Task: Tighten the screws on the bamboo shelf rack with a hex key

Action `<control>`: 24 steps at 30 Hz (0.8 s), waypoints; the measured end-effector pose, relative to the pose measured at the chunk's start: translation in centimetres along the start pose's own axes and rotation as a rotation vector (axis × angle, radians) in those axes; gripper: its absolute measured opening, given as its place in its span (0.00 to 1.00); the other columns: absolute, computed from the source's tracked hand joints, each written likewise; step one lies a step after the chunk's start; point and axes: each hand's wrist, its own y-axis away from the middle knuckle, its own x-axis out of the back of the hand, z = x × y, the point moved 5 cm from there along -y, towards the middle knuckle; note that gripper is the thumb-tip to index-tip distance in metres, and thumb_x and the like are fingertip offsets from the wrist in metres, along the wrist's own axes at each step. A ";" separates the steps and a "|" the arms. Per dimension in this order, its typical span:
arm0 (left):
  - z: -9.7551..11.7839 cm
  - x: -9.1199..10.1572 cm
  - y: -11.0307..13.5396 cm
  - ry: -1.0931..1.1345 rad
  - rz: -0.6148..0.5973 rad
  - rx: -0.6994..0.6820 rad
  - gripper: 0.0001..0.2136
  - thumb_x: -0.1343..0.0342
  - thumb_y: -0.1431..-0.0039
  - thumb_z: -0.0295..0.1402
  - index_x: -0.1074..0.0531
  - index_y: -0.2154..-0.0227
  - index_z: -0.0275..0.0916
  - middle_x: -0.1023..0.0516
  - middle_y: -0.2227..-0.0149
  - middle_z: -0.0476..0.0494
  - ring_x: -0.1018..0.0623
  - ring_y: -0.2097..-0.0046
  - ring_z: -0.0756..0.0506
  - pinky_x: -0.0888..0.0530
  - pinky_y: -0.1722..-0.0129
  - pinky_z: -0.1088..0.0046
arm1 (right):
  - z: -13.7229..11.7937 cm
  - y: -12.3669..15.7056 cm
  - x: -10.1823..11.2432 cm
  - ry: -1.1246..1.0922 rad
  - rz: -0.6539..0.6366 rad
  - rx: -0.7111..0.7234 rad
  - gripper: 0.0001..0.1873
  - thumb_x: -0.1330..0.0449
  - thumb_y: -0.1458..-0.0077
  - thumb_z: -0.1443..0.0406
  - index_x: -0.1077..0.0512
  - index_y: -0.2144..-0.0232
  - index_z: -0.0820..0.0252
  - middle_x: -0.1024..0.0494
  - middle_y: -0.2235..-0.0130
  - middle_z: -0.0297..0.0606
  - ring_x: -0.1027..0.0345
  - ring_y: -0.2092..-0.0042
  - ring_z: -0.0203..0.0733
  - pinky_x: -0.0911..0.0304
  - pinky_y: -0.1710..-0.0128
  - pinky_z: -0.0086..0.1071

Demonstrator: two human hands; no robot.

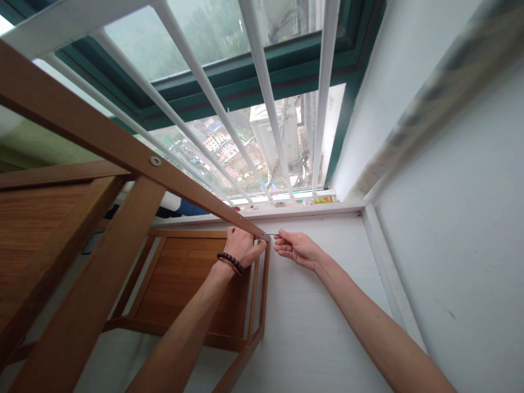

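Observation:
My left hand point(241, 246), with dark beads round its wrist, is closed round the wooden furniture frame where the long wooden rail point(192, 192) meets an upright. Just to the right, my right hand point(298, 248) pinches a thin metal rod point(271, 234) between thumb and fingers. The rod points left and its tip meets the end of the rail; its exact shape is too small to make out. A round metal fitting point(155, 161) shows farther up the rail. Below my left hand is a brown wooden panel point(184, 278) set in the frame.
White bars point(213, 101) stand before a green-framed window point(196, 90) high above buildings. White walls point(458, 229) close off the right side. A yellow packet point(323, 200) lies on the sill by the bars. Another wooden panel point(41, 229) and slanting beams fill the left.

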 end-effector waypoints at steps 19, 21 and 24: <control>0.0 -0.1 0.0 -0.005 0.003 0.010 0.09 0.54 0.50 0.37 0.34 0.78 0.40 0.28 0.72 0.45 0.31 0.62 0.41 0.42 0.59 0.60 | -0.3 -0.8 0.1 0.133 0.095 0.133 0.16 0.47 0.46 0.56 0.30 0.69 0.64 0.28 0.74 0.36 0.33 0.77 0.30 0.40 0.81 0.23; 0.1 -0.1 0.1 0.001 0.007 0.011 0.09 0.54 0.50 0.37 0.34 0.78 0.40 0.28 0.72 0.45 0.31 0.62 0.40 0.42 0.59 0.60 | 0.0 -0.7 0.3 0.141 0.141 0.188 0.17 0.45 0.49 0.53 0.32 0.67 0.62 0.28 0.71 0.35 0.33 0.76 0.30 0.40 0.79 0.23; 0.2 0.1 0.1 0.017 0.017 0.022 0.09 0.54 0.50 0.37 0.34 0.79 0.40 0.28 0.72 0.44 0.31 0.62 0.40 0.42 0.58 0.59 | 0.1 -0.4 0.7 0.211 0.193 0.255 0.21 0.43 0.53 0.49 0.32 0.73 0.63 0.29 0.74 0.34 0.34 0.77 0.30 0.44 0.81 0.22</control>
